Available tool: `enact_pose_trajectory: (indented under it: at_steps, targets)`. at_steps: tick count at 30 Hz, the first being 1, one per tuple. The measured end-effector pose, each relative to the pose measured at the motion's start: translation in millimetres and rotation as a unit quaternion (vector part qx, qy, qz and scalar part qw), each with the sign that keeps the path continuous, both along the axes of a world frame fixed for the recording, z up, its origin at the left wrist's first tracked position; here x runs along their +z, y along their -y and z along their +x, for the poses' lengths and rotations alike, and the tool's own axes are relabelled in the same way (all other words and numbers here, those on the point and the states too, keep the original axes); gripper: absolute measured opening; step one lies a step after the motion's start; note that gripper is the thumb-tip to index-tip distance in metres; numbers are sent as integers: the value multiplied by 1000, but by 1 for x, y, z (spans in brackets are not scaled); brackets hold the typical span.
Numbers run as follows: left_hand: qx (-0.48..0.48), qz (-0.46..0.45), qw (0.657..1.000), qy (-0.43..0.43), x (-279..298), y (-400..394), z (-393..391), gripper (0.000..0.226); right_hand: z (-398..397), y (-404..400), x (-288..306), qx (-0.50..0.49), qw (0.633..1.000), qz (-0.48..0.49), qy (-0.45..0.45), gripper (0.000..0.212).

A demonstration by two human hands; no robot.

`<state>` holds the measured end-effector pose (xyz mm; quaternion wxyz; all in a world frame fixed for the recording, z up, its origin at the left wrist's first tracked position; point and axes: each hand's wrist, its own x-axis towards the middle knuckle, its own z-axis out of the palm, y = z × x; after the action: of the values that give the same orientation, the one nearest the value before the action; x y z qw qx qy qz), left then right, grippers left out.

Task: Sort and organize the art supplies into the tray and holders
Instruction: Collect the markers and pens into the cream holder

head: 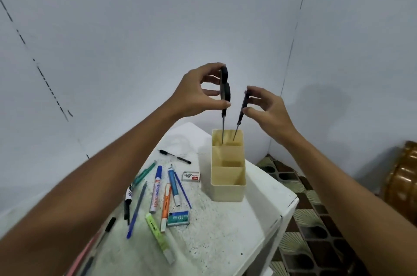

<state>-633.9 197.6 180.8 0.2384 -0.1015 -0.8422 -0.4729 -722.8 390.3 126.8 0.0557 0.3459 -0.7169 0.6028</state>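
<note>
A cream three-compartment holder point(228, 187) stands on the white table. My left hand point(198, 92) pinches black-handled scissors point(225, 88), held upright with the blades pointing down into the holder's far compartment. My right hand point(268, 108) pinches a second black-handled tool point(242, 108), tilted, whose thin metal tip also reaches into that far compartment. The two nearer compartments look empty.
Left of the holder lie loose supplies: a black pen point(174, 156), green pens point(144, 174), a blue-capped whiteboard marker point(156, 188), an orange highlighter point(165, 205), a green highlighter point(159, 236), blue pens, and two staple boxes point(178, 218) point(191, 176). The table edge point(291, 205) drops off to a tiled floor at right.
</note>
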Motion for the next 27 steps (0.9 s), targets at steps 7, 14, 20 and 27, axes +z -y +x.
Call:
enact_pose_trajectory:
  at_steps: [7, 14, 20, 27]
  targets:
    - [-8, 9, 1000, 17, -35, -6, -23, 85, -12, -4, -25, -3, 999, 40, 14, 58]
    - [-18, 3, 998, 65, -75, -14, -27, 88, -17, 2, -57, 30, 996, 63, 59, 58]
    - [-28, -4, 994, 105, -94, -21, -31, 92, -17, 4, -79, 41, 993, 71, 84, 58]
    - [-32, -25, 989, 139, -94, -23, -38, 96, -19, -3, -95, 47, 988, 31, 141, 58]
